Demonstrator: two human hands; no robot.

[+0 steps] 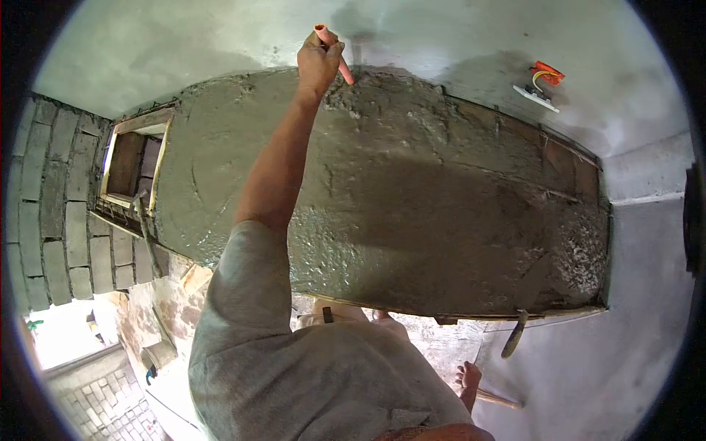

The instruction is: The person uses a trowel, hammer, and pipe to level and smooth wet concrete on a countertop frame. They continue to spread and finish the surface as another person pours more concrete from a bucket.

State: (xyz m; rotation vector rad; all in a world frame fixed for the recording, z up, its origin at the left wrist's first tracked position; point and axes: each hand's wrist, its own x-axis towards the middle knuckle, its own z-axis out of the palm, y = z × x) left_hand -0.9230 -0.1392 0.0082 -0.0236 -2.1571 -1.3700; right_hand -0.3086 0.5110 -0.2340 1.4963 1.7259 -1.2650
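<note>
- At the left end of the wet grey concrete slab [220, 147]: a rectangular wood-framed opening [128, 163].
- At the slab's far edge: the left hand [319, 62], fingers wrapped around a slanting pink-orange tube [345, 69].
- Below the slab's near edge: the right hand [468, 376], grip unclear.

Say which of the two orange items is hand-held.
The tube, in the left hand; the other orange item is on the wall by a white plate.

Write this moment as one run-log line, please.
Left hand: holding hollow pink tube; tube: tilted; lower end: at wet grey concrete slab
</note>
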